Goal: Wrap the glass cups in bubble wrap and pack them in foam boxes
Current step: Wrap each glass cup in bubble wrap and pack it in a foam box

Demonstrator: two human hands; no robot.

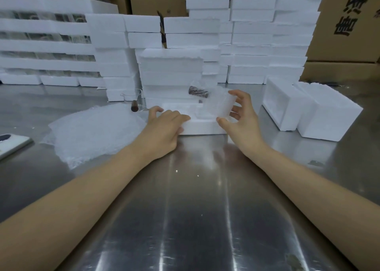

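The bubble-wrapped glass cup (216, 104), its dark handle poking out, sits at the right end of an open foam box (203, 127) on the steel worktop (195, 198). The right hand (240, 118) curls its fingers and thumb round the cup. The left hand (164, 126) grips the box's left end. Loose bubble wrap sheets (92, 131) lie to the left, with a bare glass cup (134, 101) behind them. Foam box stacks (172, 69) stand close behind. A carton (349, 19) bears black Chinese characters, turned sideways.

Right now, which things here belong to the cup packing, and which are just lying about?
Job: wrapped cup, held by right hand; open foam box, held by left hand; bubble wrap sheets; bare glass cup; spare foam boxes.
Lying about: flat white device; cardboard cartons.
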